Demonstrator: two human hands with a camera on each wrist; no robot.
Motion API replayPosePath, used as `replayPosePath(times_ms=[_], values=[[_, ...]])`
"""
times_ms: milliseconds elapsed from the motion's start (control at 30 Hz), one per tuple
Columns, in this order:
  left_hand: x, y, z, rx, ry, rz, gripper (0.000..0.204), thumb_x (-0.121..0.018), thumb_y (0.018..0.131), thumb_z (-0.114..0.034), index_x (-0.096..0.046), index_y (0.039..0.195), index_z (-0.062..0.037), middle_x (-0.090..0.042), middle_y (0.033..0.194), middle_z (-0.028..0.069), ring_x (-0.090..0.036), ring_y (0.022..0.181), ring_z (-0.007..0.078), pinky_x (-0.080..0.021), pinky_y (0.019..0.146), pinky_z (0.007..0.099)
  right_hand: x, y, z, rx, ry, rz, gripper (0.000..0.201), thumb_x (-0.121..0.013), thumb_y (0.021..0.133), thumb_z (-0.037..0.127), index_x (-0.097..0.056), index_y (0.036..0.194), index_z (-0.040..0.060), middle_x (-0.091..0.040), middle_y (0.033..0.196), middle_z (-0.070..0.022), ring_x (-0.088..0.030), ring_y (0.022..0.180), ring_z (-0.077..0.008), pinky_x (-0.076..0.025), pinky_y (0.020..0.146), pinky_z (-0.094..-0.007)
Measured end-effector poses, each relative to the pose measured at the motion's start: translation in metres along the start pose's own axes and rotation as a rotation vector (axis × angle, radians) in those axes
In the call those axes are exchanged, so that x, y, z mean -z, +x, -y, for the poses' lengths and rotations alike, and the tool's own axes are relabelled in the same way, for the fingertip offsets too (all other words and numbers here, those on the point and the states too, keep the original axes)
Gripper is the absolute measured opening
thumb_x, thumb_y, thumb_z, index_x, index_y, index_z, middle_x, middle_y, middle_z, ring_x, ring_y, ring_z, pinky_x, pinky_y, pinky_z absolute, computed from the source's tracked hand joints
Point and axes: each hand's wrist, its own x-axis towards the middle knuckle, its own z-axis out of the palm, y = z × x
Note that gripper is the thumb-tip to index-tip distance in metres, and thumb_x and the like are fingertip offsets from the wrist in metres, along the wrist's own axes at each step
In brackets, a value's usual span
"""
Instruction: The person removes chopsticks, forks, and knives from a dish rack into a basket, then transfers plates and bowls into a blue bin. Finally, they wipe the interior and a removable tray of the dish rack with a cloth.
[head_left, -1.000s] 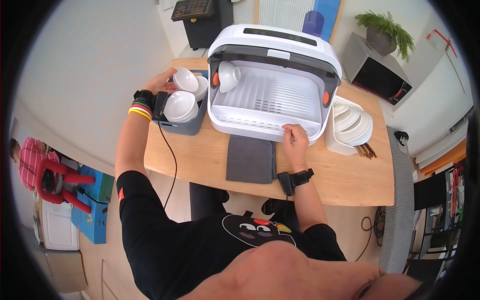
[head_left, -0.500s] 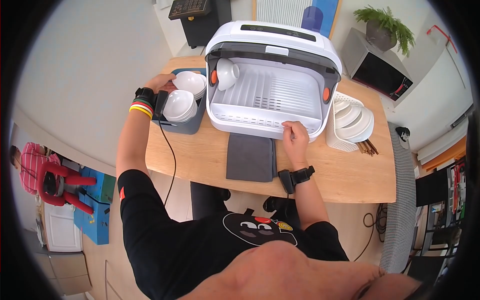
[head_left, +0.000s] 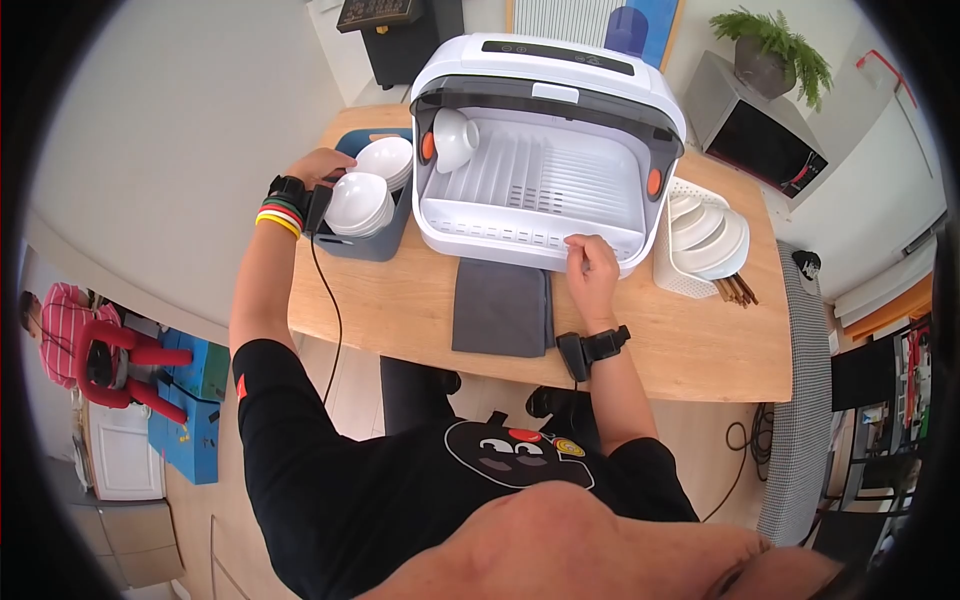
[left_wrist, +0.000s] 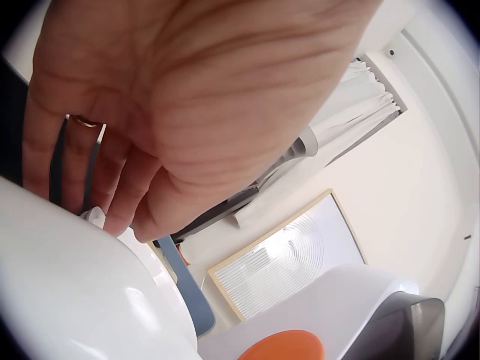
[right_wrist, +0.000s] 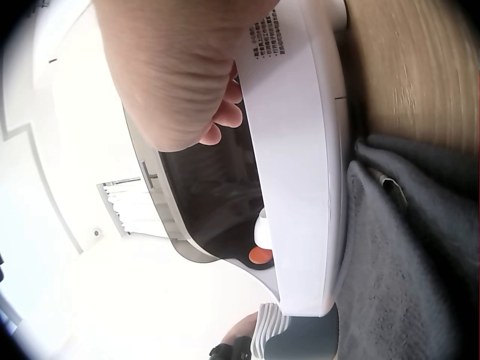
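Observation:
In the head view my left hand [head_left: 322, 167] reaches over the left side of a blue-grey bin [head_left: 375, 245] holding two stacks of white bowls. Its fingertips are beside the back stack [head_left: 385, 157], just behind the front stack [head_left: 358, 202]. The left wrist view shows its fingers [left_wrist: 79, 161] extended down behind a near white bowl [left_wrist: 90, 277], which hides the tips. My right hand [head_left: 595, 272] rests loosely curled at the front rim of a white dish dryer [head_left: 530, 258], its fingertips [right_wrist: 227, 114] over the edge. One white bowl [head_left: 456, 140] stands on its side in the dryer's left end.
The dryer's dark lid [head_left: 560, 100] is raised. A folded grey cloth [head_left: 502, 310] lies before it. To the right stands a white basket [head_left: 680, 280] of plates, with chopsticks [head_left: 738, 290] beside them. A microwave [head_left: 755, 140] bears a potted plant. A cable hangs from the left wrist.
The tilted top bowl of the back stack has settled level onto the stack. My left hand has shifted slightly relative to the stacks. My right hand stays at the dryer's rim.

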Motion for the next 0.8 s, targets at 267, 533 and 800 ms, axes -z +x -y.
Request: replayPosePath(times_ms=[267,533,800], values=[[0.003,-0.013,-0.01,-0.407,0.459,-0.359,0.021,-0.059,0.083,-0.019,-0.064,0.097,-0.0032,-0.064,0.092,0.0105,-0.059,0.09,0.0207,-0.047,0.075,0.033,0.0,0.0,-0.002,-0.001,0.026,-0.008,0.012,-0.055,0.075,-0.005,-0.062,0.08,0.0043,-0.056,0.067,-0.0077,-0.053,0.06,-0.0234,-0.04,0.058,-0.0337],[-0.08,-0.095,-0.076,-0.92,0.678,-0.482,0.009,-0.059,0.079,-0.01,-0.063,0.084,-0.0047,-0.06,0.077,0.0117,-0.058,0.075,0.0268,-0.046,0.067,0.0373,0.002,-0.001,0.0,-0.022,0.022,0.007,0.011,-0.055,0.076,-0.003,-0.062,0.081,0.0042,-0.056,0.067,-0.008,-0.053,0.06,-0.0238,-0.04,0.058,-0.0337],[-0.156,-0.036,-0.084,-1.362,1.156,-0.522,0.024,-0.059,0.071,-0.006,-0.062,0.094,-0.008,-0.057,0.105,0.0101,-0.049,0.111,0.0278,-0.039,0.097,0.0424,0.002,-0.002,-0.002,-0.051,0.048,-0.002,0.011,-0.054,0.076,-0.003,-0.062,0.081,0.0039,-0.057,0.068,-0.0085,-0.053,0.061,-0.0244,-0.041,0.06,-0.0342]])
